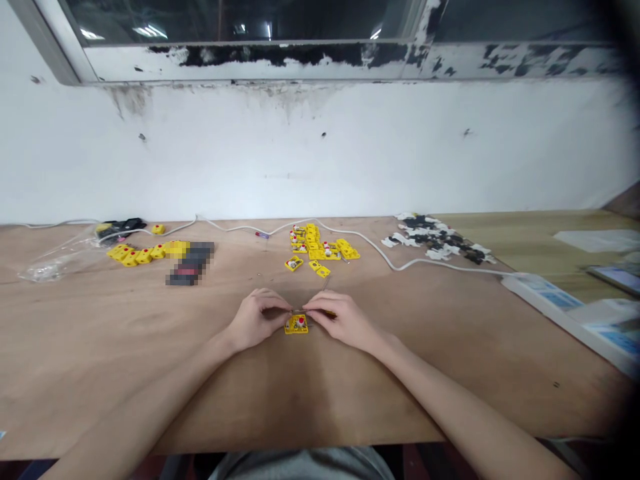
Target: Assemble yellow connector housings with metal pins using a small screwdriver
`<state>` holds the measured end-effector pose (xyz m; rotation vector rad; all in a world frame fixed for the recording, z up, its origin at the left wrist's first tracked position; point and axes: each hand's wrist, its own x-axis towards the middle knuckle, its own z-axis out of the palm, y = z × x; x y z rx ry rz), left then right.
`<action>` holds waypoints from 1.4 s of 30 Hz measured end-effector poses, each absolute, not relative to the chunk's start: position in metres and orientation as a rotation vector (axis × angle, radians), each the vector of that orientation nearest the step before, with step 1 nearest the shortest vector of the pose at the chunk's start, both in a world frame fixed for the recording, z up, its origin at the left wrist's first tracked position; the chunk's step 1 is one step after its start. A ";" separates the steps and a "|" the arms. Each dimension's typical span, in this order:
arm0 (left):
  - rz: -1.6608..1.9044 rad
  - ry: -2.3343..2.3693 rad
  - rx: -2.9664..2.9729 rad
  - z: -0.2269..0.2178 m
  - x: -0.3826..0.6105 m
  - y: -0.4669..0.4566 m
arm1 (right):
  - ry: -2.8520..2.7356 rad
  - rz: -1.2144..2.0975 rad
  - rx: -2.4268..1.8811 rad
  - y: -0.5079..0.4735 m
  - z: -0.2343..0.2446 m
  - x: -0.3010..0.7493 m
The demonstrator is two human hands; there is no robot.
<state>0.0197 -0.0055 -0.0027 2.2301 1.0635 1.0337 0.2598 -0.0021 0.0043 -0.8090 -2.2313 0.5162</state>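
Note:
A small yellow plastic case half, with a red button and white parts inside, lies on the table between my hands. My left hand is pinched at the case's upper left edge. From the right, my right hand pinches over its upper right edge. A thin metal piece spans the gap between both sets of fingertips, just above the case. Something slim and metallic sticks up behind my right fingers, and a bit of yellow shows beneath them; its kind is hidden.
Several yellow case parts lie behind my hands. Closed yellow pieces form a row at left, near a clear plastic bag. A white cable runs to a power strip. Black and white parts are heaped at back right.

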 end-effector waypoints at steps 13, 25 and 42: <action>0.987 1.075 2.316 -0.004 0.025 -0.008 | -2.241 0.509 -0.763 -0.006 0.008 0.265; 0.934 1.038 2.326 -0.003 0.028 -0.009 | -2.234 0.635 -0.854 -0.006 0.002 0.268; 0.930 1.060 2.232 0.001 0.028 -0.009 | -2.253 0.640 -0.813 -0.004 0.000 0.268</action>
